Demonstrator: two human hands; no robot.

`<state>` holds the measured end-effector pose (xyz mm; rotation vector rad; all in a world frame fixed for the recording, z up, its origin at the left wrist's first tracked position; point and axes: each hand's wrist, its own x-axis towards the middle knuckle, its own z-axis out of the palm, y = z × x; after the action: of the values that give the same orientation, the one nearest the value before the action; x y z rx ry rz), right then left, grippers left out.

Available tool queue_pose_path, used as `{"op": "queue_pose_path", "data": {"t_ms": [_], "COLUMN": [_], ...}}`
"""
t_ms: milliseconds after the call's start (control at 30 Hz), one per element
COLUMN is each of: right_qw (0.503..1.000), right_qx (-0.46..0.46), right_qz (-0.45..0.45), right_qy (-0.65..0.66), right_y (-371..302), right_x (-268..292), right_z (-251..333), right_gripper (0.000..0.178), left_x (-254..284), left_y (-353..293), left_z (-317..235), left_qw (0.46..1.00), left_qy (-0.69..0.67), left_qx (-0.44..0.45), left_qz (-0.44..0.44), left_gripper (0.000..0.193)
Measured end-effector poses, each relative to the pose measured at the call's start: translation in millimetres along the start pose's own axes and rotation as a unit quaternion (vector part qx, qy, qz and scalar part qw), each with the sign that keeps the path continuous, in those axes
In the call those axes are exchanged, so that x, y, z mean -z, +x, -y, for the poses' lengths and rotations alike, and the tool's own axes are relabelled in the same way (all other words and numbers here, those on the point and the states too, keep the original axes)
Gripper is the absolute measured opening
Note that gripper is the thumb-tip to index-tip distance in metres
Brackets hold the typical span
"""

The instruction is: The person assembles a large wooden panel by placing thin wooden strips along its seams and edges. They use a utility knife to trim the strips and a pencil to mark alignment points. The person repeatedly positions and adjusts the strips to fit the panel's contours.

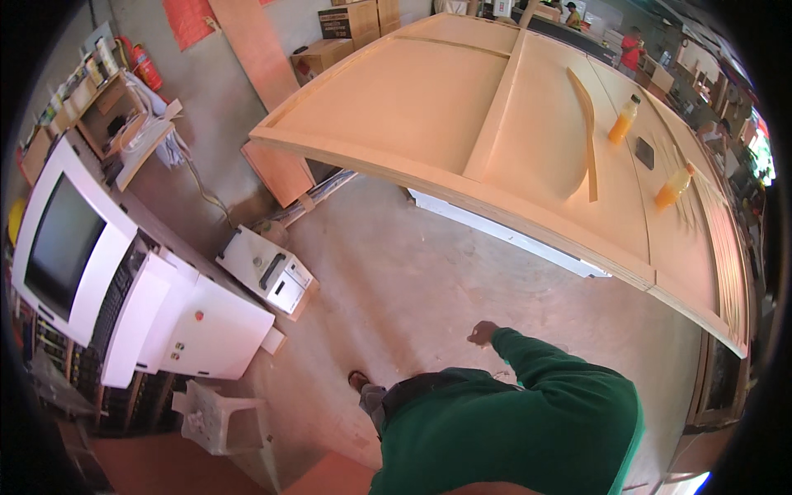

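Note:
My right hand [483, 332] hangs out in front of my body over the bare concrete floor, at the end of a green sleeve. Its fingers look curled in, and I see nothing in them. My left hand is out of view. Beyond the right hand, and apart from it, stands a large table-like wooden panel [429, 91] with raised strips. On it are two bottles of orange drink, one upright-looking [620, 124] and another [674, 188] nearer the right edge. A dark phone-like slab [645, 153] lies between them, beside a thin curved wood strip [587, 124].
A white machine console [198, 330] with a screen stands at left, beside a white box unit [268, 271]. A white plastic stool [216, 417] is at lower left. A cluttered shelf [107, 107] and a fire extinguisher [147, 68] line the wall. People are at the far right.

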<state>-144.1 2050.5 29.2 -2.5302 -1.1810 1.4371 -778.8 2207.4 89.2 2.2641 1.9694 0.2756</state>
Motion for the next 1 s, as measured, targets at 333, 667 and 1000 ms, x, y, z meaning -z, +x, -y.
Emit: {"op": "queue_pose_path", "data": {"t_ms": [333,667,1000], "right_qw": [0.969,0.924,0.928], "right_qx": [0.0,-0.21,-0.293], "right_qz": [-0.106,-0.2,-0.108], "right_qy": [0.225,0.248,0.202], "right_y": [-13.0,-140.6,-222.0], "right_x": [7.2,-215.8,-605.0], "right_z": [139.4,44.0,139.6], "right_gripper": [0.053,0.05,0.045], "left_x": [-67.2,-100.5,-121.5], "left_y": [197.6,269.6,247.6], "left_z": [-93.8,-138.4,-171.0], "left_qw": [0.946,0.869,0.805], "left_qy": [-0.049,0.022,0.123], "left_qx": [-0.19,-0.318,-0.39], "left_qz": [0.259,0.38,0.43], "left_gripper": [0.048,0.048,0.048]}}
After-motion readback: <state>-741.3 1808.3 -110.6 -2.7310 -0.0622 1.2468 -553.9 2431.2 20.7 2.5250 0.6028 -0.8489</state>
